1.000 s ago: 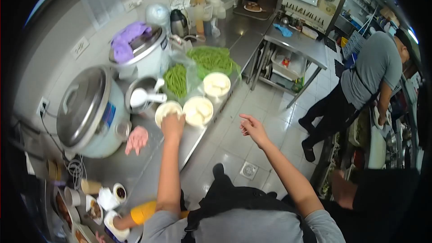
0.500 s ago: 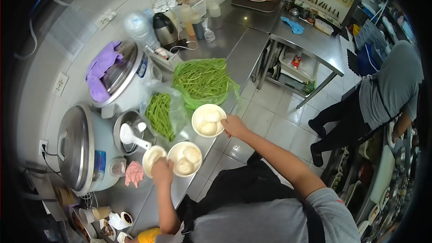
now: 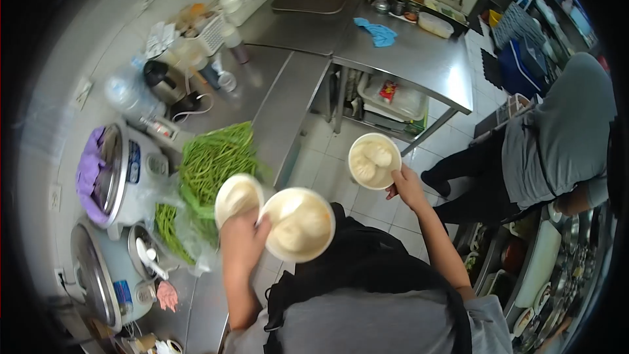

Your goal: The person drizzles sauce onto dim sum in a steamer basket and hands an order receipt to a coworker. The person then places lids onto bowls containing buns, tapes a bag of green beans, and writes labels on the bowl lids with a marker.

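Observation:
My left hand (image 3: 241, 237) is closed on two white bowls side by side, pinching them near where they meet. The larger-looking bowl (image 3: 300, 257) holds rounded white mounds, perhaps rice or buns. Its neighbour, a second bowl (image 3: 221, 204), also has white food in it, partly hidden behind my fingers. Out to the right, my right hand (image 3: 409, 189) grips a third white bowl (image 3: 354, 172) by its edge, with similar white mounds inside. All three bowls are off the counter, in the air.
Long green vegetables (image 3: 219, 164) in plastic bags lie on the steel counter (image 3: 288, 85). Two large cookers (image 3: 141, 170) stand along the wall. A steel table (image 3: 426, 59) carries a blue cloth (image 3: 375, 33). A person in grey (image 3: 557, 131) stands at the right, beside food trays.
Both hands have lifted and carried the bowls rightward, away from the counter. The left hand's two bowls have come off the counter edge. The view has turned to the right.

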The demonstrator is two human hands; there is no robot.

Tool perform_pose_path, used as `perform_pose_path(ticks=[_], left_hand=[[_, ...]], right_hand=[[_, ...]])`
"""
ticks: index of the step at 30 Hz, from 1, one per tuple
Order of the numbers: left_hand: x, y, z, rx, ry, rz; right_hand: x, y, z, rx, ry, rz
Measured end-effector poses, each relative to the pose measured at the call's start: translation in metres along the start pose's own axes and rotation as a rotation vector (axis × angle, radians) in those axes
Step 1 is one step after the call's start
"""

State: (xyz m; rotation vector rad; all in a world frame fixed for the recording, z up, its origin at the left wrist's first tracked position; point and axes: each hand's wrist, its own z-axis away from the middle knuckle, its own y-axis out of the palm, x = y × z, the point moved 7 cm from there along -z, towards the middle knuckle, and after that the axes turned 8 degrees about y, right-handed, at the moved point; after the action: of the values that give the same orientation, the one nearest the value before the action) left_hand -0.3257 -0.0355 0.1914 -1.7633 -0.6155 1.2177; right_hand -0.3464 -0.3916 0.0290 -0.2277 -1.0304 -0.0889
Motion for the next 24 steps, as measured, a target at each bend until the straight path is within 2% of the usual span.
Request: perform_pose_path(ticks=[4, 6, 9, 14, 17, 22, 24], left_hand=[[-0.053, 0.086, -0.132, 0.143, 0.243, 0.073], [-0.085, 0.128, -0.195, 0.139, 0.393, 0.045], [-0.116, 0.205, -0.29, 0.213, 0.461, -0.009], [-0.163, 0.285, -0.428, 0.286, 0.511, 0.073], [-0.197, 0.301, -0.509, 0.253, 0.546, 0.07], [-0.225, 0.335, -0.604, 0.246, 0.559, -0.014], [-0.231, 0.354, -0.636, 0.287, 0.491, 0.023]], right_hand=[[-0.003, -0.075, -0.021, -0.233, 0.01, -0.137], [-0.001, -0.112, -0.035, -0.33, 0.043, -0.245], [0.004, -0.164, -0.063, -0.453, 0.057, -0.257], [0.013, -0.239, -0.137, -0.621, 0.087, -0.33], [0.027, -0.276, -0.174, -0.677, 0.072, -0.353], [0.031, -0.288, -0.182, -0.736, 0.109, -0.389], [0.026, -0.289, -0.186, -0.728, 0.115, -0.406]])
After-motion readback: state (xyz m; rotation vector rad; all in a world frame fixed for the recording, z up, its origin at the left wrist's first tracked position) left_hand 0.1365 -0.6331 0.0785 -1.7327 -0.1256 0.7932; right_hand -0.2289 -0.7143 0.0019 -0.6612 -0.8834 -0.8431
